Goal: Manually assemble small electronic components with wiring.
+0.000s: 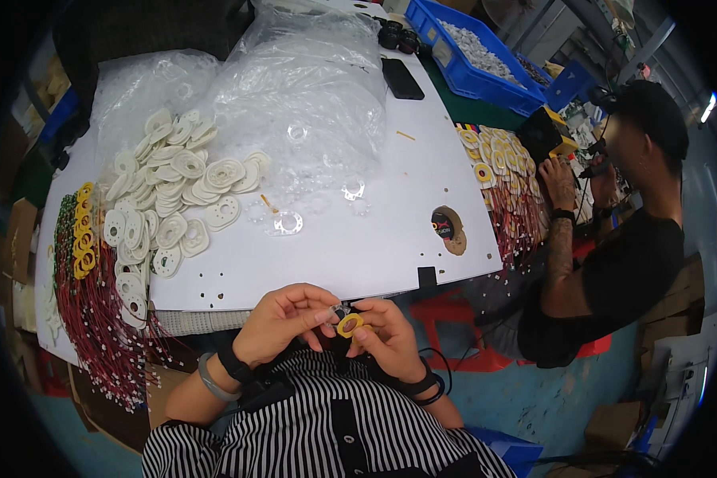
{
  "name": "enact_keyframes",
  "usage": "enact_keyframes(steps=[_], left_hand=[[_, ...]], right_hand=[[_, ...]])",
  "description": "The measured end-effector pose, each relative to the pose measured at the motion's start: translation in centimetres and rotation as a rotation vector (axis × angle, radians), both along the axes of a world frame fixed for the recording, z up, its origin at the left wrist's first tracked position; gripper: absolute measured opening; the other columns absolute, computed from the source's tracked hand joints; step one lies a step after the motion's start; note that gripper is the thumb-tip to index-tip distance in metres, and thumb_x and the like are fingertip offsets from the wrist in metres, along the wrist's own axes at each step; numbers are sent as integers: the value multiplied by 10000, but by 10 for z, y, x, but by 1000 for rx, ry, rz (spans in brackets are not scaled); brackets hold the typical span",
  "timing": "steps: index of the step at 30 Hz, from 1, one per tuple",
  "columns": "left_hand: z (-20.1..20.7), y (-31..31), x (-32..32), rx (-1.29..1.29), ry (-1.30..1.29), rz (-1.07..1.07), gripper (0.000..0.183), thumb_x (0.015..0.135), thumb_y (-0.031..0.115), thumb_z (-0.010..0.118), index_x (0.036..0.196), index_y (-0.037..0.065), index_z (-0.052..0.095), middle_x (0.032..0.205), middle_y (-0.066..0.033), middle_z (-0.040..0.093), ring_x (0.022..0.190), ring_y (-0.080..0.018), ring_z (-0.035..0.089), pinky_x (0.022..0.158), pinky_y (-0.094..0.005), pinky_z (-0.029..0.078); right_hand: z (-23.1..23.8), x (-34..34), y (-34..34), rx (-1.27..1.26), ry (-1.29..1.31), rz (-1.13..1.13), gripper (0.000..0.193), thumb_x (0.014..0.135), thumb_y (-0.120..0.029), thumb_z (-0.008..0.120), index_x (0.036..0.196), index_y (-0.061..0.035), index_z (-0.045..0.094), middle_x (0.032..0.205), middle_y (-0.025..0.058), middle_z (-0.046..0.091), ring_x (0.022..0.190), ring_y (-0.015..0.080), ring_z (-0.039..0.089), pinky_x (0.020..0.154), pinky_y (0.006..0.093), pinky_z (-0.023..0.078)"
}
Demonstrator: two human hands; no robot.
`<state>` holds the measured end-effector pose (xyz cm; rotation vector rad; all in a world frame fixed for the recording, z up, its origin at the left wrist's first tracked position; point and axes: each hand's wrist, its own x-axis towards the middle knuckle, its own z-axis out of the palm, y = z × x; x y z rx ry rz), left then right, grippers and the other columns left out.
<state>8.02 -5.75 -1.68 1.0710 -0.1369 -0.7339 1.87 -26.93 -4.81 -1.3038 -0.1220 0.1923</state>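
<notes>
While both hands meet at the near edge of the white counter point(350, 271), the work on one small piece seems partway through: a yellow ring point(349, 325) sits between them, on the person's side of the large clear plastic bag point(311, 103), which serves as the landmark here. The left hand point(289, 320) pinches a small clear piece point(327, 315) right beside the ring, and the right hand point(385, 334) grips the yellow ring by its edge with thumb and fingers; whether the two parts are joined, or merely held together, I cannot tell. Judging by the layout, much is left: a heap of white oval plates point(167, 171) spreads in front and to the left of the bag, and a few loose clear ring-shaped pieces point(288, 223) lie just in front of it. Farther left of the bag, a column of yellow rings point(84, 231) is lined up with red wires point(99, 327) trailing over the counter's edge, likely a stock waiting its turn, though that is a judgement. Well to the right of the bag, beside a co-worker point(629, 239), white plates bearing yellow rings point(502, 155) are gathered in rows with red wires hanging down; these look further along than the piece in hand.
</notes>
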Motion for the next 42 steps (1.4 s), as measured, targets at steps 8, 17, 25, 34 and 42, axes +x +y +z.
enact_keyframes(steps=[8,17,25,34,42], left_hand=[[1,-6,-4,41,-38,-21,220,951,87,565,1135,-32,591,988,-101,652,833,-140,653,614,-242,591],[-1,-7,-5,71,-87,-46,221,960,88,552,1138,-34,597,980,-105,658,810,-130,644,640,-241,591],[0,-6,-11,106,-91,-29,237,943,98,597,1151,-16,596,966,-82,656,814,-101,634,666,-216,572],[-1,-12,-6,162,-169,47,193,935,42,579,1099,-58,569,970,-134,655,775,-133,643,640,-248,572],[0,-13,-1,103,-132,45,252,941,97,567,1136,-62,555,934,-155,651,730,-186,646,599,-321,602]], right_hand=[[2,-1,2,-101,-19,-20,353,947,-46,565,1271,16,440,1000,96,680,679,82,622,594,194,501],[4,1,1,-187,-31,-2,301,935,-42,582,1219,8,496,987,90,683,672,76,622,578,196,500],[1,2,5,-149,-17,8,290,938,-47,583,1209,14,502,971,89,681,674,77,621,593,201,507],[-7,15,0,-68,-23,90,302,952,-45,559,1243,18,506,1045,88,654,843,95,627,668,209,534],[2,14,-2,-96,-12,59,296,965,-112,565,1236,-4,517,953,28,629,725,62,593,624,207,496]])
